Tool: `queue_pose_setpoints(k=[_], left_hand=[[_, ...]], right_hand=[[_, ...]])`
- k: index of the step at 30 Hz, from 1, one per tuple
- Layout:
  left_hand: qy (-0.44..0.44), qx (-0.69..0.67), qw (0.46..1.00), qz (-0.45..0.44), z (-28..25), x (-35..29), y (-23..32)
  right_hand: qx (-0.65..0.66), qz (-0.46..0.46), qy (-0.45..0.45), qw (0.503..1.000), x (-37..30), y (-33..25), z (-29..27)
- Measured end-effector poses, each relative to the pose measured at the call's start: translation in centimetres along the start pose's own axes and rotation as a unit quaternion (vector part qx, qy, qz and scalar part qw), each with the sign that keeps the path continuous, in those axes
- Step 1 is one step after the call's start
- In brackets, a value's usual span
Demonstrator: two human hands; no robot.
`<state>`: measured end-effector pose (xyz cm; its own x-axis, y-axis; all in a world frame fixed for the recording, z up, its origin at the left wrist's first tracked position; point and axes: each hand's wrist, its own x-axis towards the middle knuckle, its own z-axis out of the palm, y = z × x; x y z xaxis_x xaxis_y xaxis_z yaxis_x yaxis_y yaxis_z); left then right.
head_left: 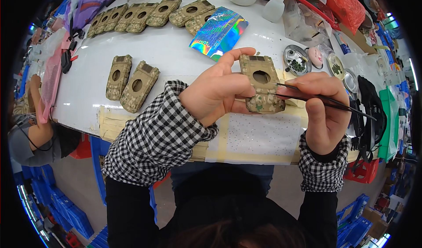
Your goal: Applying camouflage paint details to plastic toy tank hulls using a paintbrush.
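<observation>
The tabletop point(176, 50) is white, smooth and shiny; near its front edge lies a flat paper sheet point(259, 136) with many tiny specks. Behind the hands there is a packet point(220, 32) of glossy, rainbow-coloured foil. The model hull point(268, 104) has a blocky tank shape, in tan, green and brown camouflage, with one round hole and dark rectangular patches at its far end. It is above the tabletop, in the left hand point(215, 87), whose grip encloses it with thumb and fingers. The right hand point(325, 112) has its grip narrow on thin black tweezers point(357, 112), their tips slightly apart at the hull's right side
</observation>
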<state>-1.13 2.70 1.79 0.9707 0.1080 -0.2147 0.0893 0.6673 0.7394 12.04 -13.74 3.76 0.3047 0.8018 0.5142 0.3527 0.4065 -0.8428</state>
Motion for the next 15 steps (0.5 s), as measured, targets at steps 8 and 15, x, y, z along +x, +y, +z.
queue_pose_setpoints(k=[8, 15], left_hand=[[0.003, -0.001, 1.000, -0.001, 0.05, -0.12, 0.08], [-0.002, 0.003, 1.000, 0.008, -0.14, 0.00, -0.02]], right_hand=[[0.025, 0.005, 0.014, 1.000, -0.02, 0.03, 0.28], [0.027, 0.013, 0.022, 0.999, -0.02, -0.02, 0.14]])
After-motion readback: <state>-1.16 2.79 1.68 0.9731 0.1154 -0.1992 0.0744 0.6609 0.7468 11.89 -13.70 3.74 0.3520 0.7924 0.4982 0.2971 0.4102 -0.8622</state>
